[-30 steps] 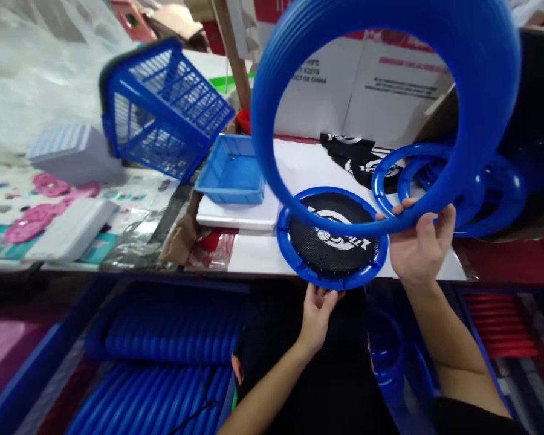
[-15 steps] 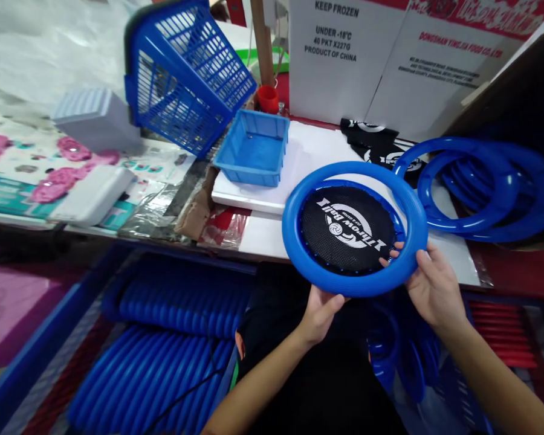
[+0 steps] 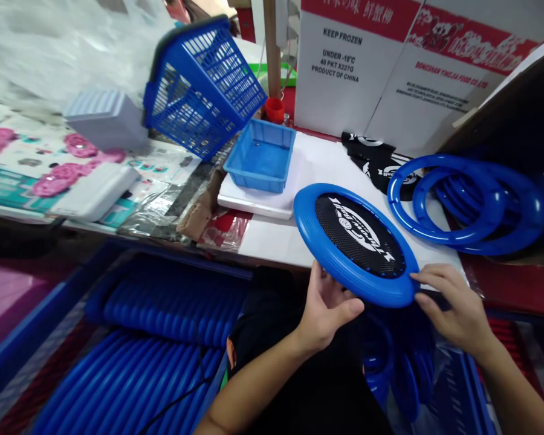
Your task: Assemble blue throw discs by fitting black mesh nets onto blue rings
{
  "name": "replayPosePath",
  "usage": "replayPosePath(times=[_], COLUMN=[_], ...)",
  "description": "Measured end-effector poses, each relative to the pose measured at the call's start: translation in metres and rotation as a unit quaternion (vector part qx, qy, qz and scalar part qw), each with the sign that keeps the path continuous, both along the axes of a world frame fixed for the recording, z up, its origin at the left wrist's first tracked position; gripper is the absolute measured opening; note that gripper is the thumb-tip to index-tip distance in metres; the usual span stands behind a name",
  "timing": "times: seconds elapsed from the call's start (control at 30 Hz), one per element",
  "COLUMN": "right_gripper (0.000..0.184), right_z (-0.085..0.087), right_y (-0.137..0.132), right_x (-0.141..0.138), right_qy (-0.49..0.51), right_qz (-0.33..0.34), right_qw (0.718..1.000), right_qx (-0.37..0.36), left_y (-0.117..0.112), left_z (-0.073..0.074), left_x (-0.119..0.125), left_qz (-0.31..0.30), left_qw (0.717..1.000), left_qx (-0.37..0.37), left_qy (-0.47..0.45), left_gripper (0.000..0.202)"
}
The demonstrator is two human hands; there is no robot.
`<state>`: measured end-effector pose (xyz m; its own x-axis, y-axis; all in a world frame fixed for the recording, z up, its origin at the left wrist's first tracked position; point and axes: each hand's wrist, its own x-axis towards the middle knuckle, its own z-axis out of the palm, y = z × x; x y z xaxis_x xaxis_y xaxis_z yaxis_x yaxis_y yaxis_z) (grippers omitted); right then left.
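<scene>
I hold a blue flying disc (image 3: 344, 257) with a black mesh centre and white lettering, tilted over the front edge of the white table (image 3: 281, 241). My left hand (image 3: 329, 311) grips its near rim from below, thumb stretched along the edge. My right hand (image 3: 453, 305) pinches the rim at the right end with curled fingers. The thick blue ring sits pressed around the mesh frame as one piece.
Loose blue rings (image 3: 462, 199) lie at the right beside black mesh pieces (image 3: 376, 157). A small blue tray (image 3: 260, 157), a tilted blue basket (image 3: 199, 84) and cardboard boxes (image 3: 390, 66) stand behind. Stacked blue rings (image 3: 136, 368) fill a bin below left.
The big blue ring came down from in front of the camera onto the mesh frame. Both hands then lifted and tilted the joined disc off the table edge.
</scene>
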<state>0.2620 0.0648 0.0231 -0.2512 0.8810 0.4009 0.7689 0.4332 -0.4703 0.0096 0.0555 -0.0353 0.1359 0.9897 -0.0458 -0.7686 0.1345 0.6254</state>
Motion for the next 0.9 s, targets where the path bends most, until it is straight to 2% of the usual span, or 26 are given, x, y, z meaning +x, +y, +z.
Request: replayPosePath(times=[0.07, 0.13, 0.3, 0.4, 0.53, 0.6, 0.77, 0.9], right_gripper=[0.039, 0.051, 0.047, 0.046, 0.048, 0.047, 0.046, 0.050], right_z=[0.006, 0.012, 0.033, 0.044, 0.049, 0.048, 0.048, 0.056], right_y=[0.002, 0.007, 0.019, 0.022, 0.024, 0.026, 0.028, 0.022], right_x=[-0.007, -0.015, -0.030, -0.037, -0.041, -0.040, -0.035, -0.045], right_qy=[-0.007, -0.009, 0.075, 0.081, 0.026, 0.025, 0.074, 0.032], right_qz=[0.090, 0.131, 0.191, 0.199, 0.221, 0.218, 0.134, 0.193], right_qw=[0.996, 0.991, 0.978, 0.977, 0.974, 0.975, 0.988, 0.980], right_qx=[0.021, 0.020, 0.036, -0.010, -0.038, -0.030, 0.017, 0.026], left_y=[0.008, 0.016, 0.026, 0.024, 0.019, 0.017, 0.010, 0.003], left_z=[0.015, 0.028, 0.048, 0.050, 0.047, 0.045, 0.043, 0.041], left_x=[0.000, -0.001, -0.003, -0.006, -0.012, -0.013, -0.009, -0.008], left_qz=[0.018, 0.046, 0.090, 0.107, 0.117, 0.114, 0.118, 0.118], left_qw=[1.000, 0.998, 0.995, 0.993, 0.992, 0.992, 0.991, 0.992], left_qx=[0.022, 0.030, 0.015, 0.008, 0.009, 0.021, 0.036, 0.016], left_qy=[-0.013, -0.015, -0.033, -0.048, -0.045, -0.041, -0.044, -0.038], left_gripper=[0.088, 0.085, 0.085, 0.084, 0.077, 0.075, 0.071, 0.076])
